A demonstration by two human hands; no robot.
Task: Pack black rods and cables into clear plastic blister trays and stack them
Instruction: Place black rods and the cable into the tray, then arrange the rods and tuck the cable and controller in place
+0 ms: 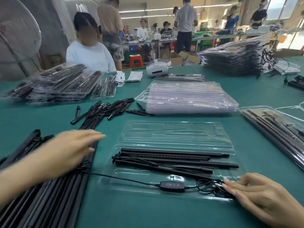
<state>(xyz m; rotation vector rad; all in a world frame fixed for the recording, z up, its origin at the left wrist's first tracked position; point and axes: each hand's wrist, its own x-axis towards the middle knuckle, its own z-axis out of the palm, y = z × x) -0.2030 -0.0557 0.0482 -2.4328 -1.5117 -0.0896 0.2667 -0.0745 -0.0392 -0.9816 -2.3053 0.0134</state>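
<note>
Right hand point(256, 194) lay nearest, fingers straight and flat, fingertips pressing the coiled cable point(212, 185) at the near right corner of the open blister tray point(172, 135). The cable's inline controller point(172, 186), with 4 buttons, sat in the tray's front half; its lead ran left toward the loose rods.

Left hand point(69, 152), motion-blurred, fingers extended and relaxed, rested on the pile of long black rods point(49, 199) at the near left of the green desk point(125, 211). It gripped nothing visible.

Several black rods point(174, 159) lay lengthwise across the tray's middle. The tray's far half was bare.

Beyond: a scatter of short black pieces point(105, 111) to the left, a stack of clear trays point(187, 97) at centre, a filled tray point(278, 130) at right.

Farther: packed stacks at left point(54, 84) and right point(235, 60), and a white headset point(158, 68).
</note>
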